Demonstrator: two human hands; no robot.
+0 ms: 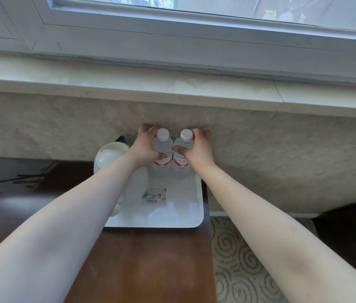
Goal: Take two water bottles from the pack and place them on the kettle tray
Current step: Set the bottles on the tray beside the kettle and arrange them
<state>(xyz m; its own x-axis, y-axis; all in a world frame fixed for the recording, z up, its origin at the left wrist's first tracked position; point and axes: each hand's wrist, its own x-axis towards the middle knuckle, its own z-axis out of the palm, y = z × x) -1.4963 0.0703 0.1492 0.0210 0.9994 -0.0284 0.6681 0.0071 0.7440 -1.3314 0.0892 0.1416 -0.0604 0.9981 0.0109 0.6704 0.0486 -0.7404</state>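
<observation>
Where the pale textured wall (282, 149) drops from the stone windowsill (129, 84) under a white window frame (172, 25), a dark brown wooden table (146, 265) butts up against it, w/ swirl-pattern carpet (238, 270) showing to the table's right. On the table's far end, close to the wall, sits the white kettle tray (194, 221), rounded corners, near edge bare and glossy. A white kettle (111, 156) stands on the tray's left part, partly hidden by the left forearm; black bit at its top rear, can't tell what. A black cable (8, 181) runs across the table left of the kettle. Small printed card (154, 196) lies flat in the tray's middle, in front of the bottles.

Both arms bare, reaching fwd over the table. Left hand (144, 147) is wrapped round the upper body of the left water bottle (161, 162), fingers curled behind it, thumb in front. Right hand (196, 149) grips the right water bottle (180, 165) the same way at the shoulder. Both bottles clear plastic, white caps, red-and-white labels, upright, side by side and touching or nearly so, at the tray's far right corner next to the wall. Bases look down on the tray surface, tho contact isn't fully certain from this angle. Pack not in view.
</observation>
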